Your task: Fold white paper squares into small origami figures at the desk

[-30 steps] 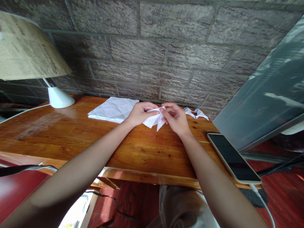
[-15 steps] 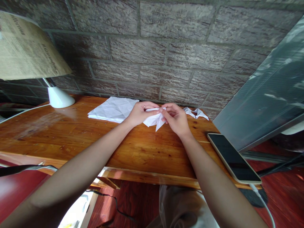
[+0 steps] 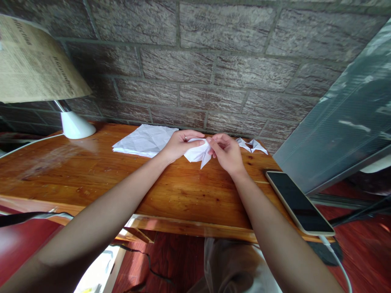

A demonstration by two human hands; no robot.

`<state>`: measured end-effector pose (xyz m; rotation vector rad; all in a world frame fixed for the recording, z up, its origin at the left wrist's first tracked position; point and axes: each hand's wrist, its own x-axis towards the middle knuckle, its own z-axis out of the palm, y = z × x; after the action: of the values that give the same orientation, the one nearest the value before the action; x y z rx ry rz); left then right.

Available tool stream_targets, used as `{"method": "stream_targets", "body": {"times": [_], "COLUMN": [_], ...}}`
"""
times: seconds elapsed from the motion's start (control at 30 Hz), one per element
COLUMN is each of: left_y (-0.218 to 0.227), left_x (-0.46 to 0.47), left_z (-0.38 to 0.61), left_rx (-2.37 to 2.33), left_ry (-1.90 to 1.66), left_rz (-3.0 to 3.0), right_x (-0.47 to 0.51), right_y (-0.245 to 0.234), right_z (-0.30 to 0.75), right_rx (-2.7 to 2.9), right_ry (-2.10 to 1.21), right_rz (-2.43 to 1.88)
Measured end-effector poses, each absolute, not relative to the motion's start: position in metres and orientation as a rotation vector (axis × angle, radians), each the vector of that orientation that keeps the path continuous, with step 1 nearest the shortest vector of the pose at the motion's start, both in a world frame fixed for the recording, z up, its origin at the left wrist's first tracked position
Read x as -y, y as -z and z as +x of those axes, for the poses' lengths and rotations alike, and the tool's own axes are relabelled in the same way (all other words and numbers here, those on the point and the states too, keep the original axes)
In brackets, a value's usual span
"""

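Observation:
A small folded white paper piece [image 3: 198, 154] is held just above the wooden table [image 3: 128, 187], near its far edge. My left hand [image 3: 179, 145] pinches its left side, thumb over the top fold. My right hand [image 3: 226, 154] pinches its right side with the fingertips, fingers curled. A pointed tip of the paper hangs down between the two hands.
A creased white sheet [image 3: 143, 140] lies flat left of my hands. A small folded paper figure [image 3: 252, 145] sits to the right by the brick wall. A phone [image 3: 297, 202] lies at the table's right edge, with a cable. A lamp [image 3: 71, 122] stands at the far left.
The fingers of both hands have shifted slightly on the paper and pressed its top fold closer together. The arms have stayed in place.

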<state>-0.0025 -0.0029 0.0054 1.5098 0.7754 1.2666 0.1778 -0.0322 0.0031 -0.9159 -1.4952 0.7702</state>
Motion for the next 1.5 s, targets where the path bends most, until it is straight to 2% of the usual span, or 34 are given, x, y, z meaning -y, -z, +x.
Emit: {"method": "stream_targets", "body": {"times": [1.5], "left_y": [-0.008], "left_x": [-0.004], "left_z": [-0.011], "left_rx": [-0.758], "left_ry": [-1.257], "left_rz": [1.349], "right_x": [0.026], "right_y": [-0.002], "right_z": [0.180], "right_rx": [1.327], "right_ry": [-0.952], "right_rz": [-0.826]}}
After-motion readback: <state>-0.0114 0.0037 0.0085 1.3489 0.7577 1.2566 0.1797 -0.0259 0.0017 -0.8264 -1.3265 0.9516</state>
